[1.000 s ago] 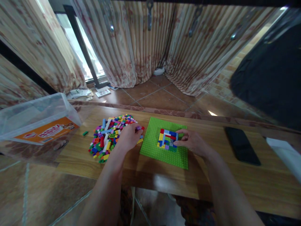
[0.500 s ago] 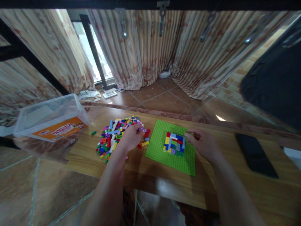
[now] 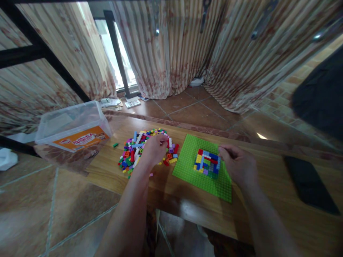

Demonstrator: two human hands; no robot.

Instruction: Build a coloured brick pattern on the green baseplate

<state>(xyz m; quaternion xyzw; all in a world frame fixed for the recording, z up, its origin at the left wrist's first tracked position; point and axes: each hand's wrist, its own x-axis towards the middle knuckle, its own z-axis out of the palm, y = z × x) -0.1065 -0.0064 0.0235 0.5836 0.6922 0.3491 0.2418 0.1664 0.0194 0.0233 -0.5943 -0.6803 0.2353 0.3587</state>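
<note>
My left hand (image 3: 154, 150) is over the pile of loose coloured toy bricks (image 3: 130, 151), its fingertips pinched near the pile's right part. What those fingers hold, if anything, is hidden. A green baseplate (image 3: 184, 162) lies right of the pile. On it stands a roughly square build of red, yellow, blue, white and green bricks (image 3: 206, 172) with a partly filled middle. My right hand (image 3: 239, 164) hovers at the build's upper right corner, thumb and forefinger closed together. I cannot make out anything between them.
A clear plastic tub (image 3: 73, 123) with an orange label stands at the table's left end. One green brick (image 3: 115, 145) lies apart from the pile. A black phone (image 3: 308, 184) rests on the wooden table (image 3: 184, 210) at the right. Curtains (image 3: 171, 53) hang behind.
The view has shifted, so the table's things appear farther right. My left hand has moved slightly left over the pile, uncovering a white brick. My right thumb and fingers have come closer together.
</note>
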